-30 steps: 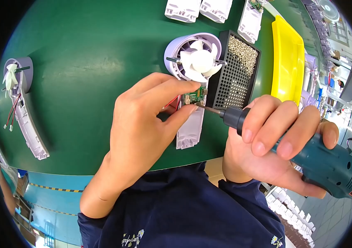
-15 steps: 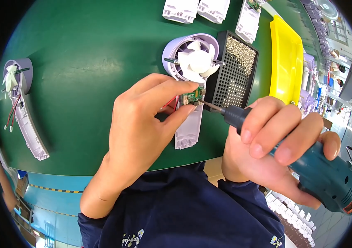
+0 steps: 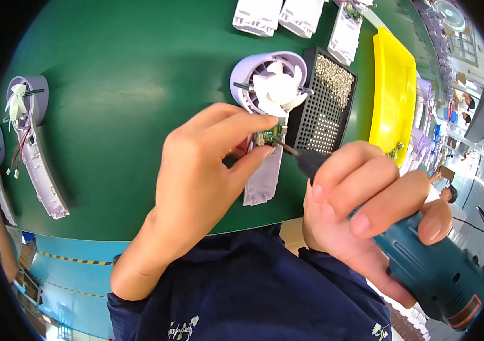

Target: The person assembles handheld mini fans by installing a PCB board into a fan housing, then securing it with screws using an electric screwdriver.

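A small green circuit board (image 3: 270,131) sits in the handle part of a lilac fan housing (image 3: 237,79) with white fan blades (image 3: 278,90). My left hand (image 3: 199,156) pinches the board's edges between thumb and forefinger; red wires show beside these fingers. Wrapped in my right hand (image 3: 361,204) is a teal and black electric screwdriver (image 3: 424,261), tilted with its bit pointing to the upper left. The bit's tip meets the board near its right side; any screw under it is too small to make out. Below the board extends the bare lilac handle shell (image 3: 263,181).
Right of the fan stands a black perforated tray (image 3: 294,128) heaped with small screws (image 3: 334,77), then a yellow bin (image 3: 389,91). Several white shells (image 3: 256,17) lie at the far edge. Another fan half (image 3: 43,170) with loose wires lies left; a person's arm (image 3: 4,238) shows beyond.
My right hand and the screwdriver have swung a little left and down, the bit staying at the board. The fan and tray appear slightly farther right and lower. My left hand keeps its pinch.
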Motion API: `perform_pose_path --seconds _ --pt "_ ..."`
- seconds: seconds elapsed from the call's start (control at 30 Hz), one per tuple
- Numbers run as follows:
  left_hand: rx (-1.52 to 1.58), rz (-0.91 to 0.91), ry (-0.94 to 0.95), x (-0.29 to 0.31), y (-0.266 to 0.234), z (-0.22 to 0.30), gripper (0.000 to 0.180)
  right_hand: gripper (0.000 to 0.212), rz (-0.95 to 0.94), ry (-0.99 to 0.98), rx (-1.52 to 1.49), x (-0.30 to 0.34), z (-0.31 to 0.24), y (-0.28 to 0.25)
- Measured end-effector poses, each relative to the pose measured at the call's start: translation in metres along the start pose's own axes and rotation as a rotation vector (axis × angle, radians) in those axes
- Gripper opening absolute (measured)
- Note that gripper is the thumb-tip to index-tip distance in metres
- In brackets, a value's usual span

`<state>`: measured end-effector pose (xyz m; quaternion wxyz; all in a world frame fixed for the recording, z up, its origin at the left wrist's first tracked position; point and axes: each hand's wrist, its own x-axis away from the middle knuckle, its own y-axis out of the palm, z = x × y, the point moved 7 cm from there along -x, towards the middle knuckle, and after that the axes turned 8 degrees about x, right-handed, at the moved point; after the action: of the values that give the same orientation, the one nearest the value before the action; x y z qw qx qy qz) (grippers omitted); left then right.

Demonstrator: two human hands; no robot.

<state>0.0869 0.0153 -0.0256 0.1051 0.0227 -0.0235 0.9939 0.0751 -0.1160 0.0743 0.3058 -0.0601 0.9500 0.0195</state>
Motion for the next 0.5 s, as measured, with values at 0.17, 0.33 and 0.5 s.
perform_pose_path --seconds 0.17,0.33,0.5 --pt "0.001 0.01 0.02 -0.001 0.0 0.002 0.03 0.072 0.012 0.007 0.047 -0.004 -0.003 -0.001" --pt "-0.013 -0.02 -0.024 -0.001 -0.001 0.001 0.037 0.074 -0.019 0.018 0.066 -0.005 -0.005 0.003" --pt "-0.023 -0.022 -0.014 -0.002 -0.001 0.001 0.037 0.074 -0.01 0.015 0.069 -0.001 -0.005 0.009"
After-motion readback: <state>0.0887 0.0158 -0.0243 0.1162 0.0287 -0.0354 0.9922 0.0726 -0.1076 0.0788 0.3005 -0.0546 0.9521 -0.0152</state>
